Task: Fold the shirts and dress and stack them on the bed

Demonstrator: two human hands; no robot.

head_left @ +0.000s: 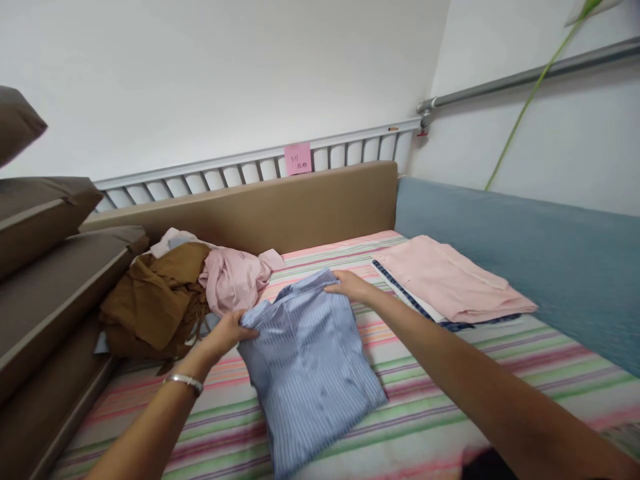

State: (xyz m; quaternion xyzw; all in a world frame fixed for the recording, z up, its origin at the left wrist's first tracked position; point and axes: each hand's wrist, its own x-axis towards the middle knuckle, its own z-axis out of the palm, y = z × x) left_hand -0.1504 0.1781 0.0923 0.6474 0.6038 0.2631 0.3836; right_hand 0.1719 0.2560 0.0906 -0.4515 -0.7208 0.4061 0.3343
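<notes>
A folded blue striped shirt (pixel 310 360) lies on the striped sheet (pixel 430 407) in front of me. My left hand (pixel 227 330), with a silver bracelet on the wrist, grips the shirt's upper left corner with curled fingers. My right hand (pixel 350 285) holds the shirt's upper right corner near the collar, fingers closed on the cloth.
A heap of unfolded brown (pixel 155 303) and pink (pixel 233 277) clothes sits at the back left. A stack of folded pink garments (pixel 450 277) lies at the right. Brown cushions (pixel 45 267) are piled at the left, a tan headboard (pixel 300 203) behind, a blue padded side (pixel 525 247) to the right.
</notes>
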